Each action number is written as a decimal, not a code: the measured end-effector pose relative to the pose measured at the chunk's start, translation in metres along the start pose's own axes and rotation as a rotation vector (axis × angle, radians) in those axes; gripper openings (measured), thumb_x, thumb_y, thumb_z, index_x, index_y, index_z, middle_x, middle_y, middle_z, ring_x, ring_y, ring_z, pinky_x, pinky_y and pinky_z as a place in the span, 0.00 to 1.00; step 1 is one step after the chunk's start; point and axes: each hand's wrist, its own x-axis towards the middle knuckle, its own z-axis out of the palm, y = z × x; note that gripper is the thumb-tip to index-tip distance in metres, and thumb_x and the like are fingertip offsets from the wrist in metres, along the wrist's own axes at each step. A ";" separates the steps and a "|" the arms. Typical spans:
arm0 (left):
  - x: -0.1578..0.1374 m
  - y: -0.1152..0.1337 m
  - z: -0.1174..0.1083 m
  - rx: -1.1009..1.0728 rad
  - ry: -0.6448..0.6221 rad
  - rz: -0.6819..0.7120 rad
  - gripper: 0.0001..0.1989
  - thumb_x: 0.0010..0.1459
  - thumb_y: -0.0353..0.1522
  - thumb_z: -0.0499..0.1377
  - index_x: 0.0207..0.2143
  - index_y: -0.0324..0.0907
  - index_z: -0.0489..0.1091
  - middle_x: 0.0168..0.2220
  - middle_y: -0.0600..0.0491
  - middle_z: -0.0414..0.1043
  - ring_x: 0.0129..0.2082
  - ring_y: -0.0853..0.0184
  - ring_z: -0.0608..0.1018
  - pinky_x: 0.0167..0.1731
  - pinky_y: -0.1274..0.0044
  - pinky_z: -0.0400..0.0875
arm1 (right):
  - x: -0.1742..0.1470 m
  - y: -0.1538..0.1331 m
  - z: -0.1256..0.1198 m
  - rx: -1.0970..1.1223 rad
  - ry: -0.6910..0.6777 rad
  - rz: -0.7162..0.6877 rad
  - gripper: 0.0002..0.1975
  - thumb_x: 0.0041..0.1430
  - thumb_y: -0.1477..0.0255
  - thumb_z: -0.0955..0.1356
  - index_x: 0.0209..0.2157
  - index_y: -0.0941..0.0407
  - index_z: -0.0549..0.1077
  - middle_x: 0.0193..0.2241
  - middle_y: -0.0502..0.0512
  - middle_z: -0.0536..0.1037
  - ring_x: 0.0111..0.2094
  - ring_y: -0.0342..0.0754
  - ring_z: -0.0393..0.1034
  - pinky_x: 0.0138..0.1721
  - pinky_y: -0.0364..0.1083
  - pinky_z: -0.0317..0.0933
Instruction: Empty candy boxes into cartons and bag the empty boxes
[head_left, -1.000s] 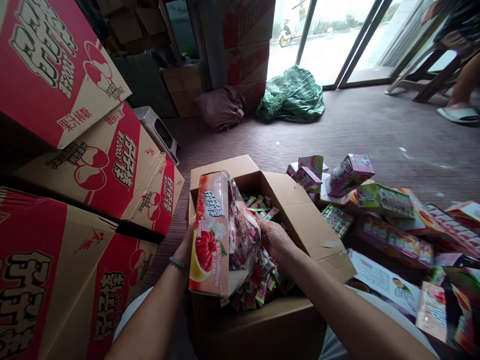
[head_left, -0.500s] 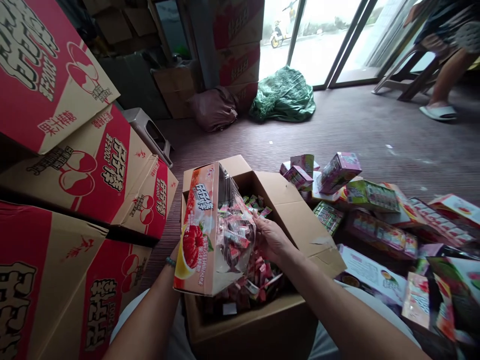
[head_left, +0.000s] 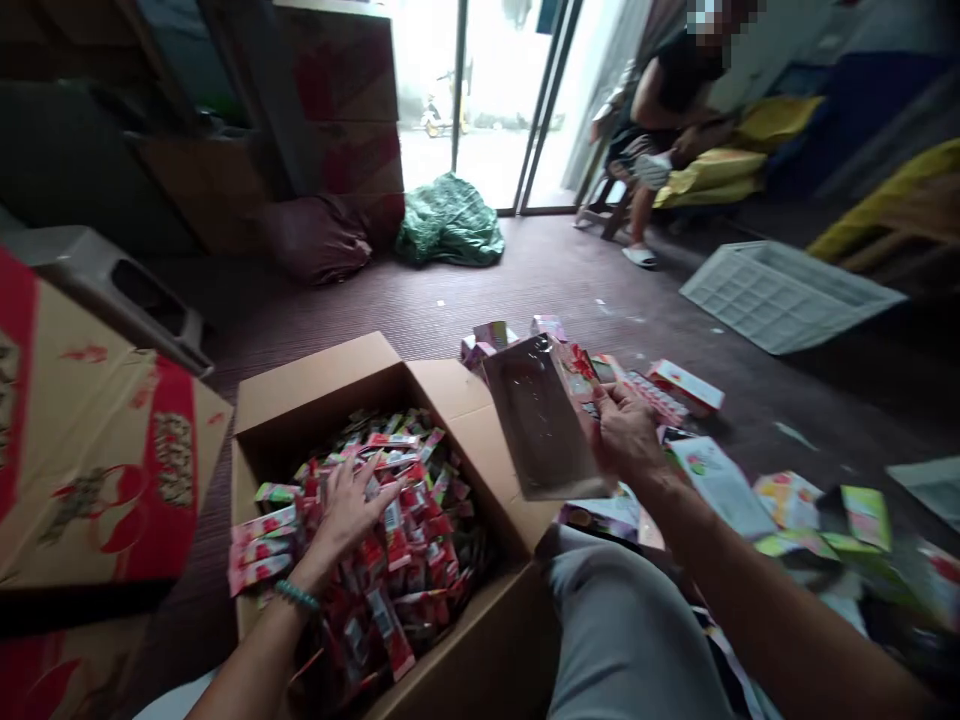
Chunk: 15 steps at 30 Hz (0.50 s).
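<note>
Left hand [head_left: 349, 505] lies flat, fingers spread, palm down on the heap of candy sachets [head_left: 390, 530] that fills the open cardboard carton [head_left: 315, 375]; it presses on them and grips none. Right hand [head_left: 626, 435] is closed on the edge of an emptied display box [head_left: 544, 420], thumb on the near side, held up clear of the carton and to its right. The box's long axis runs up and away from the person, open side turned to the camera, interior bare.

Sachets: small, glossy, flat, red and pink with some green, loose and jumbled. Carton: plain brown corrugated board, flaps out. Display box: thin printed card with a shiny liner.

Right of the knee, discarded boxes [head_left: 720, 480] litter the dark ribbed floor [head_left: 525, 280]. A seated person [head_left: 667, 100] is by the glass door.
</note>
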 end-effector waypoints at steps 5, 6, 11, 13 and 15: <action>-0.007 -0.016 0.024 0.441 -0.230 -0.003 0.39 0.56 0.52 0.56 0.68 0.51 0.58 0.73 0.42 0.43 0.72 0.41 0.46 0.61 0.47 0.54 | 0.026 0.064 -0.190 -0.638 -0.286 0.081 0.16 0.46 0.59 0.74 0.14 0.52 0.71 0.14 0.55 0.71 0.15 0.44 0.60 0.24 0.48 0.54; -0.007 -0.017 0.026 0.485 -0.254 0.003 0.38 0.57 0.53 0.54 0.67 0.53 0.58 0.73 0.42 0.45 0.72 0.42 0.46 0.60 0.48 0.55 | 0.023 0.081 -0.218 -0.683 -0.329 0.103 0.18 0.37 0.63 0.77 0.10 0.51 0.66 0.09 0.52 0.66 0.11 0.42 0.56 0.21 0.48 0.53; -0.002 -0.020 0.032 0.631 -0.299 -0.040 0.36 0.60 0.52 0.51 0.68 0.51 0.56 0.72 0.43 0.48 0.72 0.44 0.46 0.62 0.52 0.57 | 0.016 0.150 -0.211 -0.712 -0.319 -0.060 0.27 0.34 0.57 0.79 0.10 0.51 0.60 0.06 0.44 0.57 0.11 0.42 0.52 0.28 0.52 0.62; 0.002 -0.027 0.036 0.654 -0.294 -0.036 0.36 0.59 0.51 0.52 0.68 0.51 0.58 0.72 0.45 0.48 0.72 0.44 0.47 0.63 0.53 0.54 | 0.030 0.163 -0.145 -0.819 -0.282 0.241 0.25 0.38 0.53 0.79 0.14 0.53 0.65 0.14 0.52 0.69 0.24 0.51 0.69 0.37 0.54 0.64; 0.006 -0.039 0.042 0.638 -0.269 -0.021 0.35 0.58 0.52 0.53 0.66 0.54 0.61 0.72 0.47 0.50 0.72 0.45 0.48 0.63 0.53 0.54 | 0.051 0.174 -0.068 -0.811 -0.303 0.363 0.25 0.41 0.48 0.77 0.23 0.55 0.72 0.24 0.59 0.77 0.36 0.60 0.75 0.44 0.56 0.65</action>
